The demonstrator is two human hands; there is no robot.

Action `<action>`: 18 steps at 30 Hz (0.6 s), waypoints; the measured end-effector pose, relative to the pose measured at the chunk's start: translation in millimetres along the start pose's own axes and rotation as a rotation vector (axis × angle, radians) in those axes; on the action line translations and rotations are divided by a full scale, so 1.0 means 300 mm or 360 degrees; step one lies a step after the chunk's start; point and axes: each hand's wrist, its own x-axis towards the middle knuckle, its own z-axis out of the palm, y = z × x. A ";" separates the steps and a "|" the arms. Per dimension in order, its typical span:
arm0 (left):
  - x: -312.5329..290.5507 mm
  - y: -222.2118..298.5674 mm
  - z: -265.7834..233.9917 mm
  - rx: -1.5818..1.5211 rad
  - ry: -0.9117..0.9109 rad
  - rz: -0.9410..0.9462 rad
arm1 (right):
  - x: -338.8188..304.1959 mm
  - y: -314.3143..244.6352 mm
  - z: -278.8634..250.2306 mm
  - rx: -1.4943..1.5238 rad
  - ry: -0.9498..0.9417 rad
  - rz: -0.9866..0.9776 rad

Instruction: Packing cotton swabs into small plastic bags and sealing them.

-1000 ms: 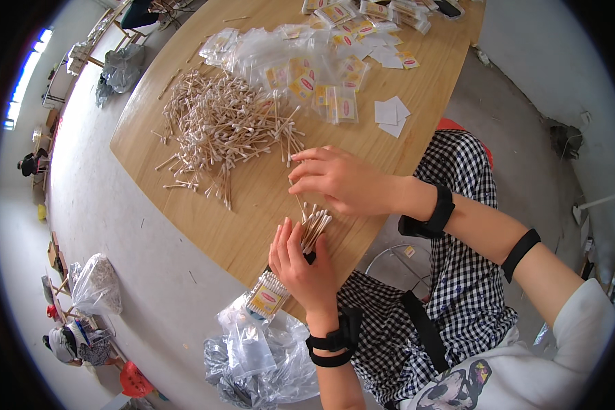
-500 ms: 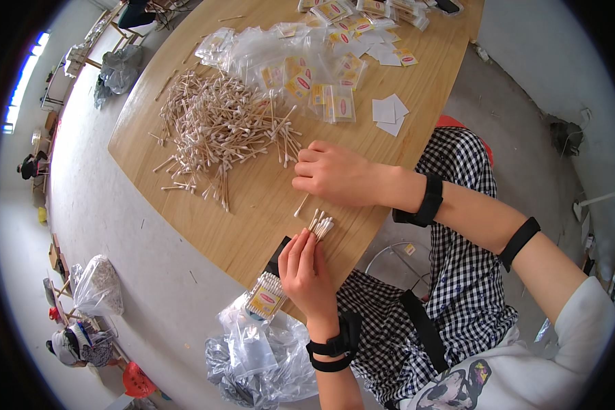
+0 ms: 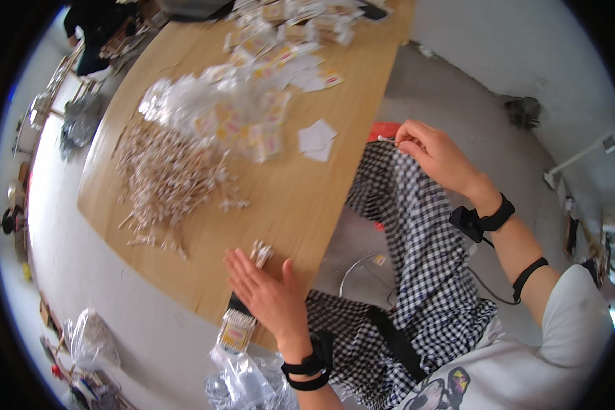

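My left hand (image 3: 266, 297) lies with its fingers stretched out and thumb apart at the table's near corner. Past its fingers a small bundle of cotton swabs (image 3: 261, 251) shows, partly covered by the hand. Beside the wrist, a pack of cotton swabs (image 3: 236, 331) with a yellow and white card rests against a dark block (image 3: 241, 305). Off the table's right edge, above my checkered lap, my right hand (image 3: 434, 156) is closed in a pinch. A white-tipped cotton swab (image 3: 384, 139) sticks out from its fingertips. The loose swab pile (image 3: 167, 181) spreads farther left.
Clear plastic bags (image 3: 191, 102) and printed cards lie beyond the pile on the wooden table (image 3: 280, 198). White cards (image 3: 317, 139) sit near its right edge. Finished packs (image 3: 301, 20) are heaped at the far end. A plastic bag (image 3: 246, 379) hangs below the near corner.
My right hand has moved right, off the table, and the lone swab beside it is gone from there. My left hand has flattened out from its grip on the bundle. The view has shifted.
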 end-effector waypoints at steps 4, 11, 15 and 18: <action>-0.019 0.025 0.054 0.0259 -0.0163 -0.0129 | -0.117 0.227 -0.130 -0.0407 0.0258 0.0376; -0.089 0.090 0.066 0.0208 -0.0236 -0.0082 | -0.220 0.531 -0.167 -0.0860 0.0123 0.0798; -0.147 0.113 0.060 0.0192 -0.0327 -0.0052 | -0.194 0.425 -0.108 -0.0699 0.0171 0.0699; -0.167 0.120 0.055 0.0211 -0.0342 -0.0033 | -0.157 0.270 -0.057 -0.0284 0.0419 0.0435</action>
